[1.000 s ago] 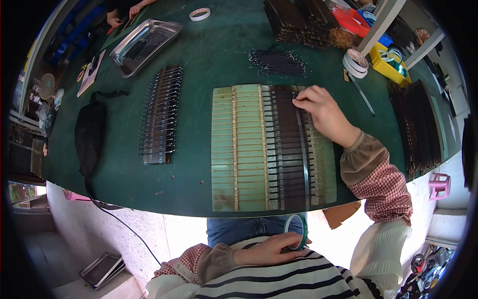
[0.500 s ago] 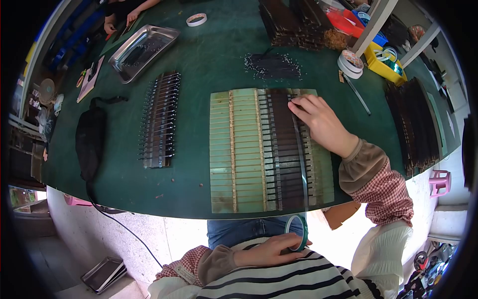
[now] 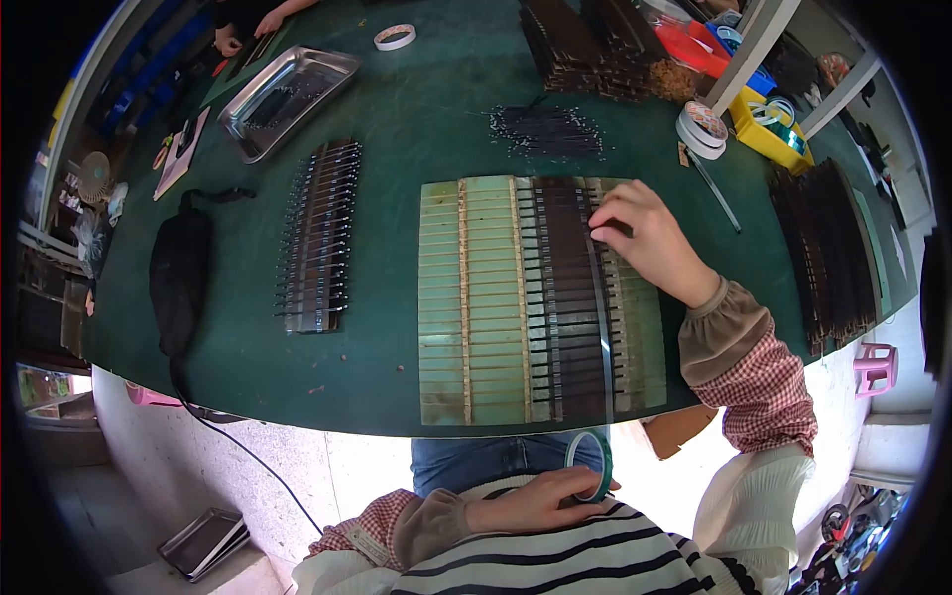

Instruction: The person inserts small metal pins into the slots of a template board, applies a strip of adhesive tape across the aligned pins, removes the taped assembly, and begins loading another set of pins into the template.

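Observation:
On a light green slotted board (image 3: 491, 337) lies a block of dark strips (image 3: 572, 288) with black pins along its side. A narrow shiny tape strip (image 3: 605, 347) runs down the block's right part and over the table edge to a green-rimmed tape roll (image 3: 606, 466). My left hand (image 3: 540, 501) grips this roll near my lap. My right hand (image 3: 645, 233) is at the block's upper right, fingers bent, with a small gap between thumb and forefinger. Its fingertips are beside or on the tape strip; I cannot tell whether they touch it.
Left of the board lies a pinned strip assembly (image 3: 322, 238), then a black pouch (image 3: 178, 278) with a cord. Behind are a metal tray (image 3: 238, 129), loose black pins (image 3: 545, 132) and stacked dark strips (image 3: 585, 50). White tape rolls (image 3: 701, 129) and a yellow bin (image 3: 769, 134) stand right.
My right hand has moved slightly down and right from the upper end of the tape strip, and its thumb and forefinger have parted. My left hand keeps the tape roll in place.

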Demonstrator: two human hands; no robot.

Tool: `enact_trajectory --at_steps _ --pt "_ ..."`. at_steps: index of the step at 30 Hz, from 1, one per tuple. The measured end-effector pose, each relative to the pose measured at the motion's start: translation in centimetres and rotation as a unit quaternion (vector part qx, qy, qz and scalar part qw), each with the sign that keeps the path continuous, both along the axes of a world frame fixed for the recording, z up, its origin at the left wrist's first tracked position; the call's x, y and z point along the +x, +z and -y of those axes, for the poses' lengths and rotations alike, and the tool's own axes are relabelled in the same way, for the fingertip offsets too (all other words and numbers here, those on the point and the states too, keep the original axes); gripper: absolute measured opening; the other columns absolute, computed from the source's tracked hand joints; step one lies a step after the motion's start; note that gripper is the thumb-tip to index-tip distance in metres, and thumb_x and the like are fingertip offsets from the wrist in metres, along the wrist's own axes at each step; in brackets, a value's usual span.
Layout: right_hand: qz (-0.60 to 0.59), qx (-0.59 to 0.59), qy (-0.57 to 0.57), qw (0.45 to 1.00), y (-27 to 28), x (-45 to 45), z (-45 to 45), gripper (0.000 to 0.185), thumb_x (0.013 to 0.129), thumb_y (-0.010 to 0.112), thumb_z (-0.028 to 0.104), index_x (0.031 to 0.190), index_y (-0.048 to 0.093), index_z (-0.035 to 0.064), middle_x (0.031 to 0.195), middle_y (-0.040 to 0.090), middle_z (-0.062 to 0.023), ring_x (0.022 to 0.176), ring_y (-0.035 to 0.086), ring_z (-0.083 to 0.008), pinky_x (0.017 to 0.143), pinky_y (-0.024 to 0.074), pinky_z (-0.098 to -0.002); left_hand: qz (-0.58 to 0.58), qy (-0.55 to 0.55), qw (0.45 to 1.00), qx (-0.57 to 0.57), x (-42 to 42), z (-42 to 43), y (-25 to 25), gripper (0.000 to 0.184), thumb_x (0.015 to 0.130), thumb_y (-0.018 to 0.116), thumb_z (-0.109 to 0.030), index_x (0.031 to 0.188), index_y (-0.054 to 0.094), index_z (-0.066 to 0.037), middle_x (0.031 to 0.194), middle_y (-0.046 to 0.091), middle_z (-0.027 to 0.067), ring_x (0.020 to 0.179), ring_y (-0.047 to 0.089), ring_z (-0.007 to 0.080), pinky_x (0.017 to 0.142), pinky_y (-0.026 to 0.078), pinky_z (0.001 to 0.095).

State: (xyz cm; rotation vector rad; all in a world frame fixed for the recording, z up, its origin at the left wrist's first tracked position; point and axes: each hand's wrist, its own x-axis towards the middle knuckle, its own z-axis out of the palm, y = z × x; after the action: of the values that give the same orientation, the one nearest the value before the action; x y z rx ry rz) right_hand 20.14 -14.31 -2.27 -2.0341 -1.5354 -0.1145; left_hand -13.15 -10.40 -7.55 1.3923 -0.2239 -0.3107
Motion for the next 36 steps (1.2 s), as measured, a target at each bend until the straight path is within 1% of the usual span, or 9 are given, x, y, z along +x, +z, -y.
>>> enact_trajectory --at_steps 2,11,14,17,20,24,28,32,36 --pt "0.007 -0.004 0.006 1.0 -0.7 0.1 -0.5 0.011 0.08 0.074 0.005 0.086 0.065 0.006 0.092 0.059 -0.0041 0.097 0.055 -0.0252 0.084 0.0445 -0.0378 0.056 0.022 0.998 0.004 0.1 0.1 -0.4 0.028 0.099 0.064 -0.021 0.118 0.061 -0.001 0.116 0.065 0.0116 0.088 0.06 0.0216 0.075 0.05 0.0329" --pt "0.085 -0.006 0.014 0.996 0.1 -0.7 -0.5 0.008 0.082 0.072 0.005 0.086 0.065 0.0057 0.097 0.057 -0.0044 0.099 0.054 -0.0246 0.088 0.0425 -0.0374 -0.013 -0.019 1.0 0.01 0.4 -0.3 0.1 0.023 0.098 0.065 -0.022 0.103 0.06 0.0 0.119 0.067 0.0108 0.097 0.062 0.0248 0.087 0.051 0.0366" --pt "0.056 0.022 0.006 0.998 -0.3 -0.5 0.1 0.016 0.079 0.07 0.001 0.095 0.068 0.0043 0.103 0.059 -0.0054 0.103 0.053 -0.0254 0.088 0.0428 -0.0371 0.068 0.013 0.998 0.002 0.3 -0.1 -0.5 0.03 0.1 0.064 -0.021 0.122 0.06 -0.001 0.113 0.065 0.0114 0.088 0.06 0.0211 0.076 0.05 0.0333" --pt "0.129 -0.024 0.054 0.99 -0.5 -1.3 0.7 0.033 0.075 0.067 -0.002 0.108 0.071 0.003 0.109 0.059 -0.0078 0.108 0.053 -0.0267 0.089 0.0435 -0.036 -0.019 -0.032 0.999 0.027 0.3 -0.6 0.2 0.031 0.098 0.064 -0.023 0.121 0.062 -0.002 0.11 0.067 0.0114 0.099 0.063 0.0244 0.088 0.051 0.0362" --pt "0.234 -0.082 0.033 0.968 0.3 -3.3 1.0 0.042 0.073 0.065 -0.003 0.114 0.071 0.0017 0.112 0.059 -0.0104 0.112 0.053 -0.0279 0.091 0.0438 -0.0355 -0.003 -0.034 0.999 0.021 0.1 -0.6 -0.3 0.037 0.098 0.064 -0.023 0.129 0.061 -0.004 0.109 0.066 0.0115 0.099 0.063 0.0245 0.089 0.051 0.0358" --pt "0.112 -0.084 0.054 0.989 1.1 -1.4 1.6 0.043 0.074 0.061 -0.005 0.115 0.071 0.0008 0.114 0.059 -0.0111 0.115 0.053 -0.0302 0.096 0.0427 -0.0401 0.003 -0.032 0.999 0.027 0.4 -0.6 0.2 0.036 0.098 0.065 -0.024 0.129 0.061 -0.004 0.108 0.065 0.0109 0.099 0.064 0.0241 0.089 0.051 0.0355" --pt "0.179 -0.098 0.086 0.975 1.3 -2.1 1.7 0.046 0.071 0.06 -0.005 0.116 0.069 -0.0007 0.119 0.059 -0.0123 0.115 0.053 -0.0313 0.097 0.0432 -0.0411 -0.024 -0.026 0.999 0.015 0.0 -0.4 0.0 0.037 0.098 0.066 -0.024 0.128 0.061 -0.004 0.107 0.065 0.0108 0.098 0.063 0.0239 0.089 0.051 0.0353" --pt "0.246 -0.094 0.025 0.964 0.4 -4.8 2.0 0.05 0.071 0.061 -0.002 0.121 0.064 -0.0065 0.121 0.058 -0.0156 0.115 0.053 -0.0318 0.101 0.0442 -0.0417 0.016 -0.024 0.999 0.021 0.5 -0.8 0.3 0.038 0.098 0.066 -0.023 0.129 0.061 -0.003 0.106 0.065 0.0105 0.097 0.063 0.0236 0.088 0.051 0.035" --pt "0.134 -0.098 0.031 0.986 1.9 -2.5 2.8 0.048 0.076 0.058 -0.004 0.124 0.063 -0.0056 0.121 0.058 -0.0156 0.115 0.053 -0.0322 0.103 0.0433 -0.0416 0.015 -0.033 0.999 0.025 0.3 -0.6 0.1 0.037 0.098 0.065 -0.022 0.129 0.061 -0.003 0.106 0.065 0.0101 0.095 0.063 0.0233 0.088 0.051 0.0351"
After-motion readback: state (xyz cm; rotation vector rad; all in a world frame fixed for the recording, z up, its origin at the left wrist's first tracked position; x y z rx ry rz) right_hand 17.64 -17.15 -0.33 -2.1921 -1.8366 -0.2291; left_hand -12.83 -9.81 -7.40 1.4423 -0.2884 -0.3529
